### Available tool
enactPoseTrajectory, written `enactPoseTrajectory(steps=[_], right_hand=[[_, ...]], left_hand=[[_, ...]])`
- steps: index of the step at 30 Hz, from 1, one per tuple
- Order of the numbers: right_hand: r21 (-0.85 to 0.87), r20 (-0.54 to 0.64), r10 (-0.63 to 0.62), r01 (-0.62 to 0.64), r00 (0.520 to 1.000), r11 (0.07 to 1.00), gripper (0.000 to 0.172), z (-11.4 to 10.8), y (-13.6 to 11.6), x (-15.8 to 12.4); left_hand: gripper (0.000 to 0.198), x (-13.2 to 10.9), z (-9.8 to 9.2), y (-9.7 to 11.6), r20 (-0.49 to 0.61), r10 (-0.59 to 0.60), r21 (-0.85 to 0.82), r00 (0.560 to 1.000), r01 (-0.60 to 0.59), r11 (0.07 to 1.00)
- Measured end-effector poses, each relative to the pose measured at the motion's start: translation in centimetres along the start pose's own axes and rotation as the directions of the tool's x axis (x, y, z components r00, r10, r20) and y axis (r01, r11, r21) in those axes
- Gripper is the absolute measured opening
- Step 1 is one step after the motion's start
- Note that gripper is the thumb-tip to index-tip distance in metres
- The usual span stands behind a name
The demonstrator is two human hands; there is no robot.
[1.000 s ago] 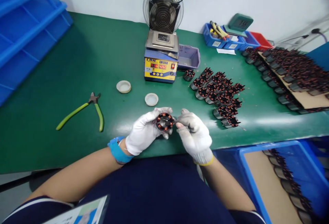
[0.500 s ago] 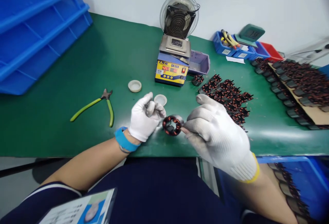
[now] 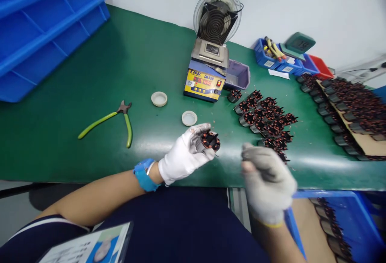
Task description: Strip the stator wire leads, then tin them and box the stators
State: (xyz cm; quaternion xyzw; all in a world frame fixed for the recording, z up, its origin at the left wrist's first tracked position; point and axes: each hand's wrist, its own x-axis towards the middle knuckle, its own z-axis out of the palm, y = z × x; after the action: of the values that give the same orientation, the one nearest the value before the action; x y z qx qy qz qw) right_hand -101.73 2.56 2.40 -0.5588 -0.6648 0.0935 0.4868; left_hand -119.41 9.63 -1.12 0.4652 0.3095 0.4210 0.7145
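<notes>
My left hand (image 3: 188,152), in a white glove with a blue band at the wrist, is wrapped round a motor stator (image 3: 210,141). The stator's black end with copper windings faces up and to the right, and a thin wire end sticks out below it. To the right, apart from the stator, my gloved right hand (image 3: 267,180) is blurred by motion. Its fingers are curled together with the thumb; anything between them is hidden. Several more stators (image 3: 265,118) stand in rows on the green table beyond that hand.
Green-handled cutters (image 3: 125,120) lie at left. Two small round dishes, one a white dish (image 3: 189,118), sit before the solder pot (image 3: 205,78) with its fan. Blue crates (image 3: 45,33) rise at far left. Stacked stators (image 3: 358,106) and a blue bin (image 3: 334,194) are at right.
The stator has gone from between both hands into my left hand's grasp, its coiled end turned upward. My right hand has moved away to the right and down, its fingers curling closed.
</notes>
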Motion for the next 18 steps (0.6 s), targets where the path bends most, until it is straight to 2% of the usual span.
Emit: enactPoseTrajectory(steps=[2,4,7,9,11,13,14,16,18], right_hand=[[-0.181,0.125,0.028,-0.004,0.992,0.983,0.039,1.6,0.7,-1.3],[-0.277,0.174,0.006,0.043,0.985,0.960,0.062,3.3,1.2,-1.7],[-0.280,0.142,-0.069,0.107,0.987,0.954,0.061,5.1,1.4,-1.4],[-0.267,0.140,-0.067,0.103,0.988,0.958,0.058,5.5,1.4,-1.1],[-0.231,0.187,-0.045,0.089,0.981,0.969,0.057,5.2,1.3,-1.0],[-0.173,0.247,-0.015,0.059,0.969,0.983,0.056,4.6,1.4,-1.2],[-0.144,0.274,0.009,0.032,0.962,0.989,0.056,4.1,1.4,-1.4],[-0.109,0.299,0.072,-0.041,0.951,0.993,0.057,3.2,1.6,-1.8],[-0.098,0.324,0.106,-0.078,0.940,0.992,0.060,2.4,1.7,-1.8]], left_hand=[[0.071,-0.2,-0.2,-0.3,0.067,0.028,0.070,0.997,-0.032,0.997],[0.077,-0.4,-0.4,-0.5,0.158,0.044,0.190,0.987,-0.074,0.979],[0.083,-0.5,-0.7,-0.5,0.214,0.046,0.398,0.976,-0.131,0.908],[0.070,-0.3,-0.9,-0.5,0.176,0.054,0.432,0.983,-0.127,0.893],[0.052,0.1,-1.1,-0.5,0.146,0.096,0.417,0.985,-0.149,0.897],[0.042,0.6,-1.4,-0.3,0.147,0.140,0.431,0.979,-0.191,0.882],[0.039,0.8,-1.6,-0.1,0.115,0.156,0.428,0.981,-0.191,0.883],[0.040,1.3,-2.0,0.8,-0.066,0.184,0.353,0.981,-0.149,0.924],[0.047,1.6,-2.3,2.0,-0.254,0.252,0.264,0.934,-0.183,0.947]])
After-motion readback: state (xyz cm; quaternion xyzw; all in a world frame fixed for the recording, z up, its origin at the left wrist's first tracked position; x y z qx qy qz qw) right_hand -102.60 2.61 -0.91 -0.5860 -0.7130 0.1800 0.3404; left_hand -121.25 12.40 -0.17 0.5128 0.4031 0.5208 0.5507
